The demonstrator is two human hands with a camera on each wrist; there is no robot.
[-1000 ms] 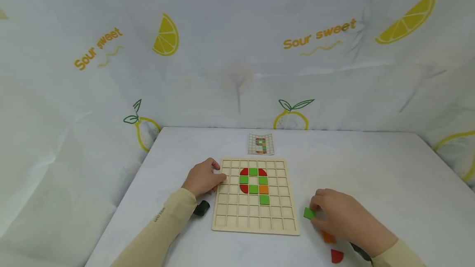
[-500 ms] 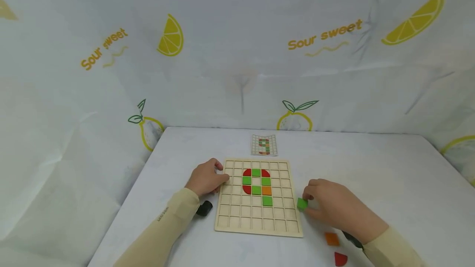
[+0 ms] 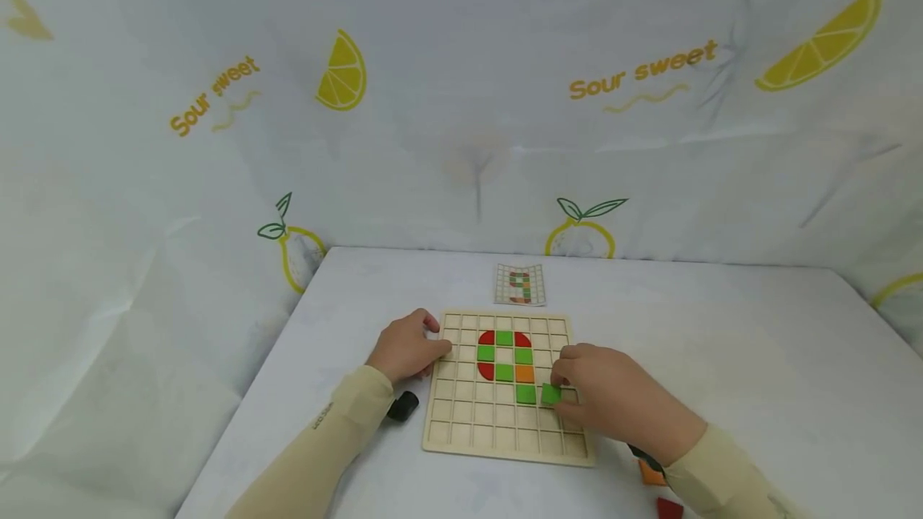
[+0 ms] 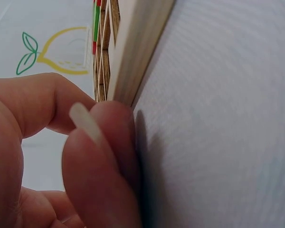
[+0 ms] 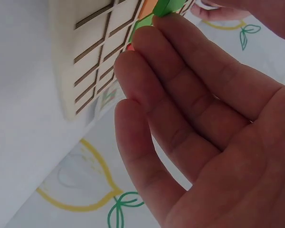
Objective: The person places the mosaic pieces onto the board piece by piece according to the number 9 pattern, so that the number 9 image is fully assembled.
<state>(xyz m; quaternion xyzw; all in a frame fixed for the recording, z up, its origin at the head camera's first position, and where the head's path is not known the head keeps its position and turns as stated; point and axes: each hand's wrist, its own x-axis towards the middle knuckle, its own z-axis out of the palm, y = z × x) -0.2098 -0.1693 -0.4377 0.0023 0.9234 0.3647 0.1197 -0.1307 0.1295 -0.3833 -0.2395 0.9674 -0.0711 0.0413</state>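
Note:
My right hand (image 3: 613,392) pinches a green square tile (image 3: 551,395) over the right part of a wooden grid board (image 3: 469,431). In the right wrist view the green tile (image 5: 168,5) shows at the fingertips, above the board. Red, green and orange tiles lie in the board's cells, among them a green tile (image 3: 525,394) just left of the held one. My left hand (image 3: 407,348) holds the board's left edge, fingers curled and thumb over the rim. The left wrist view shows fingertips against the board's side (image 4: 133,61).
Behind the board lies a small pattern card (image 3: 521,285) with a coloured shape on a grid. An orange tile (image 3: 651,472) and a red tile (image 3: 669,508) lie by the right forearm, partly hidden. A black object (image 3: 403,406) is beside the left wrist.
My right hand has carried the green tile leftward from the table to over the board. The left hand has stayed at the board's edge. The view has shifted slightly.

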